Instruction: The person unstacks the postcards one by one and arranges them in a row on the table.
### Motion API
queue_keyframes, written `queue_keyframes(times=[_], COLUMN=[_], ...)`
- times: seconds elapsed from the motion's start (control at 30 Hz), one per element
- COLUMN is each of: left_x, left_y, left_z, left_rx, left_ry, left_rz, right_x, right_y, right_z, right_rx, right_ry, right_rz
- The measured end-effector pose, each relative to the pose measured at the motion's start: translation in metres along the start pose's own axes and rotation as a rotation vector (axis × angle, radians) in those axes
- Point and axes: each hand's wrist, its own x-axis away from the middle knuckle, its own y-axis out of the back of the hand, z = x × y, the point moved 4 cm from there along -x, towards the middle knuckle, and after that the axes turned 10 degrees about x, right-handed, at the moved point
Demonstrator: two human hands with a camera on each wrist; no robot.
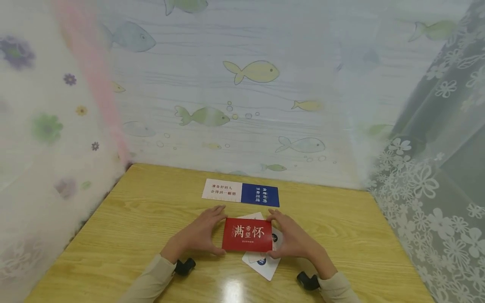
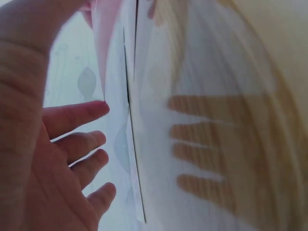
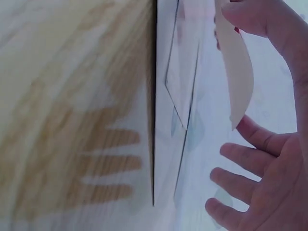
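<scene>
A red card (image 1: 247,247) with white characters is held level above some white cards (image 1: 270,272) on the table. The left hand (image 1: 197,232) pinches its left end between thumb and forefinger. At the other end, the right hand (image 1: 297,237) grips the card the same way. In the right wrist view the card (image 3: 236,77) bows between the right thumb and forefinger, and the other fingers extend loosely. The left wrist view shows the left forefinger touching a corner of the card (image 2: 107,48). The red card partly hides the white cards, which overlap at angles.
Behind the hands, a white card (image 1: 221,195) with red characters lies edge to edge with a blue card (image 1: 260,195). Fish-patterned fabric (image 1: 250,126) hangs along the wooden table's (image 1: 151,202) back edge. Lace curtain (image 1: 428,210) borders the right side.
</scene>
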Motion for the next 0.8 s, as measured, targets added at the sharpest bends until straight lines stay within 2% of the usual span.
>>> queue_keyframes(times=[0.23,0.57,0.8], left_x=[-0.0004,0.0000,0.0006], left_y=[0.0017,0.0063,0.0071], left_z=[0.0021,0.0014,0.0023], left_rx=[0.006,0.034,0.009], left_ry=[-0.001,-0.003,-0.015], left_rz=[-0.015,-0.033,-0.049], right_x=[0.0016,0.0014,0.0019], right_y=[0.0038,0.0022,0.0039], right_z=[0.0016,-0.0011,-0.0029], right_rx=[-0.016,0.066,0.071], right_ry=[0.013,0.049,0.012], right_rz=[-0.001,-0.045,-0.035])
